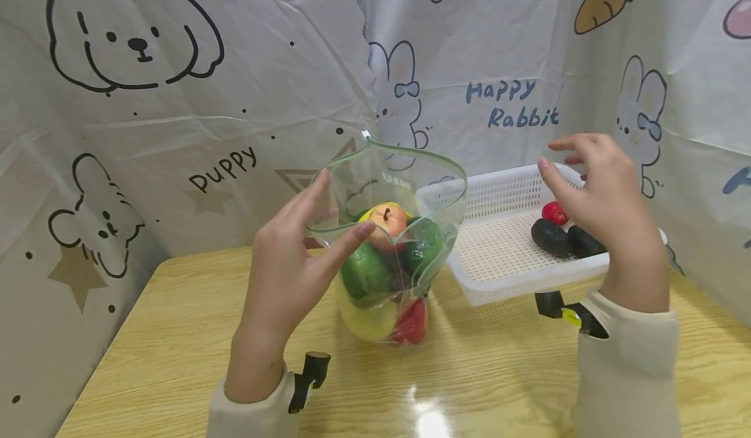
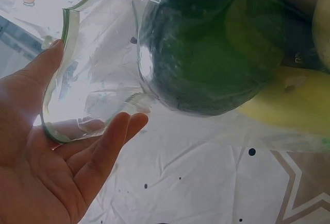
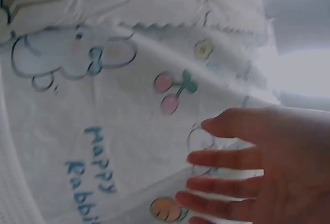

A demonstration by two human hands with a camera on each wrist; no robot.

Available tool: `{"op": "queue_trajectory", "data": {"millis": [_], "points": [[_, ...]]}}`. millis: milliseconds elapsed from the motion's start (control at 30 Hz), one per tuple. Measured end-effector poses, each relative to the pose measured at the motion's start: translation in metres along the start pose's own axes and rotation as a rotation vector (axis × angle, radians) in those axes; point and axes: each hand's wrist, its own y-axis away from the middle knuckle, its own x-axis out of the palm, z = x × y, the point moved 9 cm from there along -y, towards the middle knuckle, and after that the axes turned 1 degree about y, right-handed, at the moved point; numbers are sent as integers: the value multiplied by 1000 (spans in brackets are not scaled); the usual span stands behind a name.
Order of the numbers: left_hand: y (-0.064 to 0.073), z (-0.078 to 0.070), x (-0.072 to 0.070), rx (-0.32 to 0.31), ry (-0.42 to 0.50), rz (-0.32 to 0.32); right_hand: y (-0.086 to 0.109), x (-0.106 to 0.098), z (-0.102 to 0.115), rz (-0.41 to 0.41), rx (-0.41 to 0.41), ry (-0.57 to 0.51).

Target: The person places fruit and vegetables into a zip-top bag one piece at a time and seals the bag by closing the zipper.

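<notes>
A clear zip bag with a green-edged mouth stands on the table, its mouth spread wide. Inside it show a peach-coloured fruit on top, green produce, a yellow piece and a red piece low down. My left hand touches the bag's near left rim, thumb and fingers spread and fairly straight; in the left wrist view its thumb lies along the green edge. Fingers parted and holding nothing, my right hand is raised over the right part of a white basket.
In the basket lie two dark, avocado-like pieces and a red piece, partly behind the right hand in the head view. A printed cloth hangs behind and beside the wooden table.
</notes>
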Motion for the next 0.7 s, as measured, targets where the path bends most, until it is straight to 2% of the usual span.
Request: {"op": "queue_trajectory", "data": {"millis": [167,267,333,500,700], "points": [[0,0,0,7,0,-4,-8,35,-59,280,170,136],[0,0,0,5,-1,-3,-9,61,-89,445,190,197],[0,1,0,0,3,0,-9,76,-104,520,184,216],[0,1,1,-13,16,5,-6,102,-124,612,146,241],[0,1,1,-11,16,5,0,116,-130,671,188,264]]}}
